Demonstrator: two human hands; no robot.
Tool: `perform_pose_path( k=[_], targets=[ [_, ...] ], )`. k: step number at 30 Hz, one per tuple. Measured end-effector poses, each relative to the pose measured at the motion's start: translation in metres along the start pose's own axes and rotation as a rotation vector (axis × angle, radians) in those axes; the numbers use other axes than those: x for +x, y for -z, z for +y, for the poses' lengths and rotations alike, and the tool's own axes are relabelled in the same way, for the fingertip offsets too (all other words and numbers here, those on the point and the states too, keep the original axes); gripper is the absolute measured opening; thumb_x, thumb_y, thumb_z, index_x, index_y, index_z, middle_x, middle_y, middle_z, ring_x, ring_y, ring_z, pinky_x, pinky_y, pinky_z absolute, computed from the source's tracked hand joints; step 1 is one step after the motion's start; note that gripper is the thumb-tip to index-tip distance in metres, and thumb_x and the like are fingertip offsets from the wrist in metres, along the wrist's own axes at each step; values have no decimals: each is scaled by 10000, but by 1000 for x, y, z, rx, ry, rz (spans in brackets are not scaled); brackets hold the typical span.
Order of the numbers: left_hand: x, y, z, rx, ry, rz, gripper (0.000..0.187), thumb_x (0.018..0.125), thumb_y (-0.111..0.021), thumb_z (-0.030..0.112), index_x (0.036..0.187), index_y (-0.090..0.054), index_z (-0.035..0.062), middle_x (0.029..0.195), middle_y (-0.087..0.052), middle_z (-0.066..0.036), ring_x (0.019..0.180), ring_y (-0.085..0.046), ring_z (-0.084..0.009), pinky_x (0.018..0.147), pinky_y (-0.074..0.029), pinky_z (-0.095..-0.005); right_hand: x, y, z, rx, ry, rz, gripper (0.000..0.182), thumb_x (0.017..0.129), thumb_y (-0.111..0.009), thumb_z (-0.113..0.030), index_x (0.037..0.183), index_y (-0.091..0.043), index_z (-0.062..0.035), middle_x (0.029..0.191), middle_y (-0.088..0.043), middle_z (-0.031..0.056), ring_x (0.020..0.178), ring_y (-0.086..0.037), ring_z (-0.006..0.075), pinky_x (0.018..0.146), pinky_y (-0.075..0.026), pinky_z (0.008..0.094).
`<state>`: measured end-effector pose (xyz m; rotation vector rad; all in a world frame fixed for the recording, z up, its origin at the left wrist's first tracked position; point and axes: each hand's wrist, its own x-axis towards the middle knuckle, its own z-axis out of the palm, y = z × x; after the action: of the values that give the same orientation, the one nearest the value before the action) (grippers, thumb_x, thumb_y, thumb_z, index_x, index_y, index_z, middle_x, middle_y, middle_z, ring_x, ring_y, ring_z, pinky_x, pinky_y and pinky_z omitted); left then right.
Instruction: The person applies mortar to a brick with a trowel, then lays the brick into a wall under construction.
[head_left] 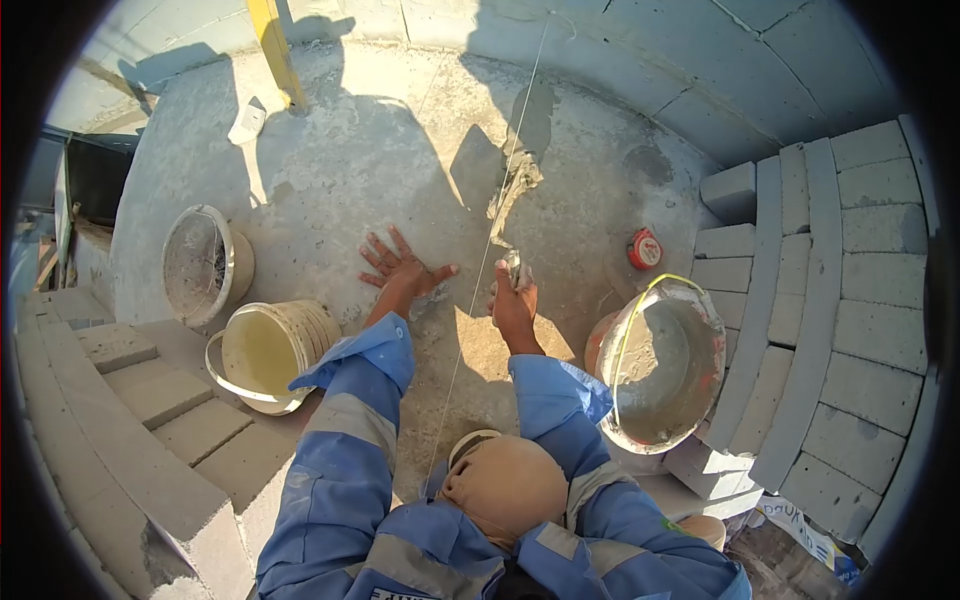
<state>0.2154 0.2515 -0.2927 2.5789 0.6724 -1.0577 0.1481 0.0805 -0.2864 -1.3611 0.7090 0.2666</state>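
Note:
My left hand lies flat on the grey concrete floor, its fingers spread, to the left of a thin taut string. Just right of the string, my right hand is closed round the handle of a trowel. Beyond it, a ragged strip of wet mortar runs along the floor beside the string. A bucket of grey mortar with a yellow-green handle stands right of my right forearm. A red tape measure lies on the floor above that bucket.
Left of my arms stand a cream bucket and a round tub. A light-coloured tool lies at the upper left, near a yellow post. Blocks are stacked at the right and lower left. A block wall closes the far side.

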Motion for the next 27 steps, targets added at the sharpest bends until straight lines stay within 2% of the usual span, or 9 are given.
perform_pose_path(
  k=[2,6,8,11,13,16,19,24,27],
  targets=[
    [-1,-4,-2,-5,7,-10,1528,599,-702,835,1503,294,112,1509,372,-297,1357,392,-499,1022,134,-755,-12,-5,8,-23,118,193,426,936,-655,-439,1052,-482,-67,626,-457,-4,451,-445,88,386,-363,271],
    [-1,0,2,14,21,8,1509,627,-704,813,1493,310,106,1521,354,-291,1393,332,-504,1046,82,-759,-1,12,-18,-88,-46,-22,483,927,-659,-456,1133,-495,-52,661,-491,15,475,-477,90,404,-398,273],
    [-1,-3,-3,-3,3,-20,1529,598,-684,852,1493,313,115,1511,377,-285,1351,402,-497,1018,132,-760,8,11,-23,-227,9,36,542,930,-628,-502,1158,-507,-24,709,-595,94,532,-601,179,463,-475,336],
    [2,-6,0,24,42,-13,1529,596,-667,868,1484,330,122,1503,396,-275,1350,410,-487,1020,131,-761,45,5,-33,-555,359,267,576,933,-600,-496,1165,-523,25,760,-671,188,650,-696,319,556,-531,420],
    [4,-11,-4,4,15,-3,1532,591,-661,876,1482,335,125,1498,405,-273,1347,414,-485,1017,134,-764,54,-2,-66,-955,859,511,398,913,-616,-361,1034,-585,18,753,-675,157,645,-696,250,528,-539,412],
    [6,-10,-7,-16,-10,-7,1538,582,-652,889,1478,341,129,1492,415,-271,1345,418,-483,1013,138,-768,57,-3,-96,-1250,614,314,358,864,-634,-295,983,-643,42,877,-708,225,820,-721,376,690,-578,447],
    [5,-8,-5,-20,-15,-24,1543,575,-648,896,1476,344,130,1492,414,-273,1346,418,-483,1013,139,-768,61,-6,-89,-1484,559,214,245,832,-647,-217,943,-679,0,930,-712,221,848,-726,351,715,-589,438],
    [2,-7,-4,-19,-18,-17,1542,578,-654,890,1476,344,131,1491,413,-276,1347,417,-481,1017,138,-766,9,-7,-79,-1413,385,168,239,835,-650,-180,1018,-690,-32,971,-711,221,884,-722,343,742,-586,424],
    [-5,-2,1,5,28,0,1506,620,-689,833,1496,306,119,1510,383,-280,1392,339,-497,1043,77,-766,-22,-1,-70,-1301,252,1,343,879,-635,-285,1026,-680,21,979,-707,244,960,-698,401,840,-553,448]
  ],
)
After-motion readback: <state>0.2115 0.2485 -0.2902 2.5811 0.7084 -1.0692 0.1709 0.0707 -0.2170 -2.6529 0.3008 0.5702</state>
